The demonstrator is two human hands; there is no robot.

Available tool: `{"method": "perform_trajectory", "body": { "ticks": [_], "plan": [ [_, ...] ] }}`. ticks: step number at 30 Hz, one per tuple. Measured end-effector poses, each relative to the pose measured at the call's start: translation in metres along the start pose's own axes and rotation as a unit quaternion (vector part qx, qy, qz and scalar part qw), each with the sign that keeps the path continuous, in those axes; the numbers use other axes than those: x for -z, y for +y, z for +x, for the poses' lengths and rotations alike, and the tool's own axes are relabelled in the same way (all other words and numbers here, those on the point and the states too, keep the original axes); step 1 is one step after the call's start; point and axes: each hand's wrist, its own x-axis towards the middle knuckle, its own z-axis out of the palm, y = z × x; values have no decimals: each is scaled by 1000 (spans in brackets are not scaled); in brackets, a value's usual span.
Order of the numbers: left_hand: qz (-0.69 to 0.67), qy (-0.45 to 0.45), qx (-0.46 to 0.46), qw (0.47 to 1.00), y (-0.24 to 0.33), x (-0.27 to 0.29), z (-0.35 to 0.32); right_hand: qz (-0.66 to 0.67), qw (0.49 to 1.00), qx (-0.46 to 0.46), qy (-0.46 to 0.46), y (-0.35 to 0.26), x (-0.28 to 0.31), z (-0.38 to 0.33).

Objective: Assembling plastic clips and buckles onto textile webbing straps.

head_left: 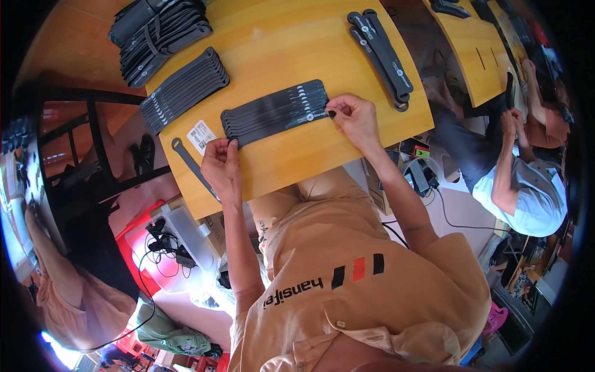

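Observation:
A fanned row of flat black straps lies on the yellow table in front of me, with pale printing near its right end. At the row's lower left corner, my left hand pinches the end of the nearest strap. My right hand is closed in a pinch at the right end of that same strap. A single black strap with a slotted end lies left of my left hand and runs partly under it. Beside it is a white label with printed codes.
Another fanned row of straps lies at the left, below a banded pile of straps. More straps lie on the right of the table. A person in a light shirt sits at the right; another person is at the left.

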Motion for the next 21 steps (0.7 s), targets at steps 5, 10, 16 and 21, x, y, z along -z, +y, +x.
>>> {"method": "perform_trajectory", "body": {
  "ticks": [5, 10, 16, 21],
  "plan": [
    [17, 4, -7, 1000, -1, -1, 0, -6, 999, 32, 16, 3, -2, 1],
    [43, 18, -16, 999, 2, -2, -1, -8, 999, 36, 24, -1, -4, 1],
    [82, 51, -74, 993, 6, -6, -6, -29, 997, 63, 27, 2, -4, 3],
    [89, 53, -112, 988, 2, -3, -2, -38, 994, 100, 37, 1, -3, 4]
  ]
}}
